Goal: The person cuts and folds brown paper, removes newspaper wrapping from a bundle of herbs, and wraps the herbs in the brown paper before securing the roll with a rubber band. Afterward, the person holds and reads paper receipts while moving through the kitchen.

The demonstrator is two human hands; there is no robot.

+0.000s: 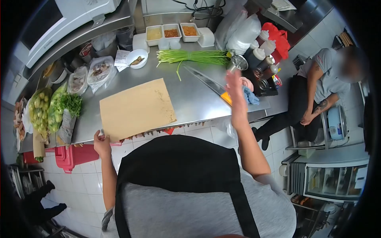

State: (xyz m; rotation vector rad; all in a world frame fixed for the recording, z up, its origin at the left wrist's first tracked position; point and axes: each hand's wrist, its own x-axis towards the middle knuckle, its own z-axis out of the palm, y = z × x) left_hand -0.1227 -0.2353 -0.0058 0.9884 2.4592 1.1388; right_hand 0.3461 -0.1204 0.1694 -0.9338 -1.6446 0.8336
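A tan cutting board (137, 107), with dark specks near its right side, lies at an angle on the steel counter (194, 103). My left hand (102, 143) is right at the board's near left corner, fingers curled in; what they close on is too small to make out. Over the counter's right part, my right hand (237, 93) is raised with its fingers stretched out, blurred and holding nothing. Close to it are a long knife (206, 83) with a yellow handle (226, 98), a blue cloth (250, 95) and a metal cup (239, 62).
A bundle of long green stalks (192, 56) lies at the back beside a white bowl (137, 58) and food tubs (171, 32). Bagged vegetables (41, 107) fill the left end. Squeeze bottles (260, 54) stand right. A person (317, 83) sits beyond the right end.
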